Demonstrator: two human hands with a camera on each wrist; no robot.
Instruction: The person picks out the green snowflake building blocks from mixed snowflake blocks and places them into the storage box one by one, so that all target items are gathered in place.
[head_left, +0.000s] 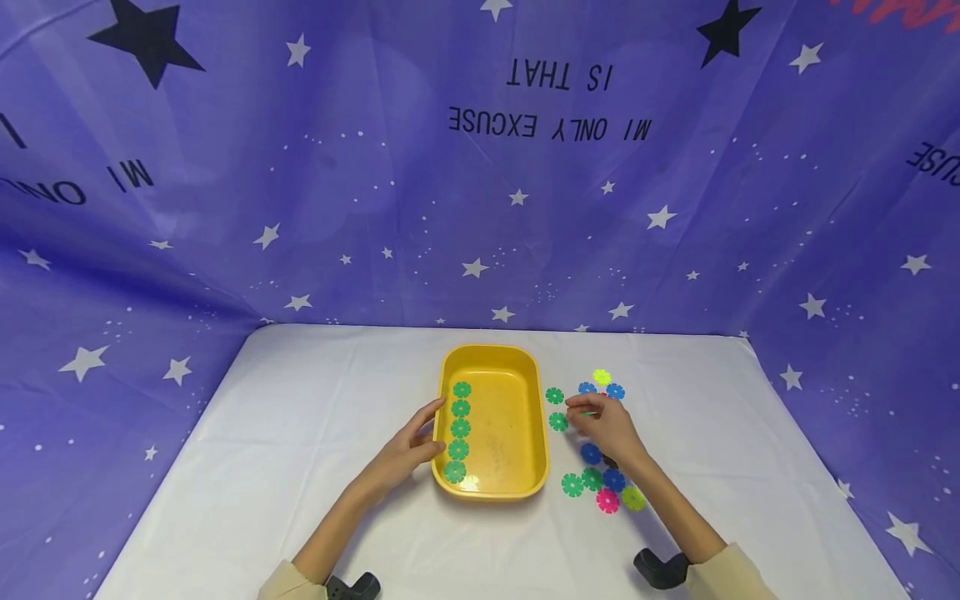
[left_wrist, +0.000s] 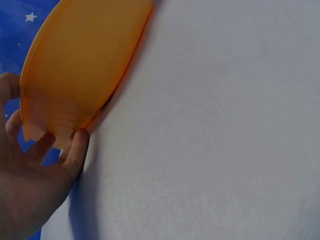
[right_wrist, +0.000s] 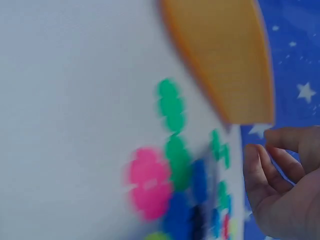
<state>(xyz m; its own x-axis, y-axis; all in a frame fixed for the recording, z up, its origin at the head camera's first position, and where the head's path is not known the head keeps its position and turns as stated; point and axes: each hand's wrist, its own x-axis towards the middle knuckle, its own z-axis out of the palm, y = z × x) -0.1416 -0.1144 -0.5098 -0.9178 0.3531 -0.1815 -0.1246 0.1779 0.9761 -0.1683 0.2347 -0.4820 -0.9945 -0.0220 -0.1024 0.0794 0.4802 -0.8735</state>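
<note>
We are counting one yellow tray [head_left: 498, 497], standing midway between the tabletop's left and right edges, nearer the far edge. Inside it, five green discs [head_left: 460, 428] are lying in a single column along the left wall. Between the tray and the tabletop's right edge we are counting more loose discs: four green [head_left: 572, 485] plainly — a fifth is peeping out under the right hand [head_left: 607, 429] — plus four blue [head_left: 613, 480], two yellow-green [head_left: 633, 498] and one pink [head_left: 608, 501]. A red disc and a dark disc are showing only in part, so their full number is staying uncertain.

The left hand [head_left: 401, 454] is touching the tray's left side, thumb and fingers spreading apart along it. The right hand is hovering by the green discs just beside the tray, its fingers bending loosely, with a gap showing between thumb and forefinger.

White cloth is covering the tabletop [head_left: 300, 417]. Behind it and at both sides, a purple-blue curtain [head_left: 420, 200] is hanging, carrying white stars, black stars and upside-down black lettering.
</note>
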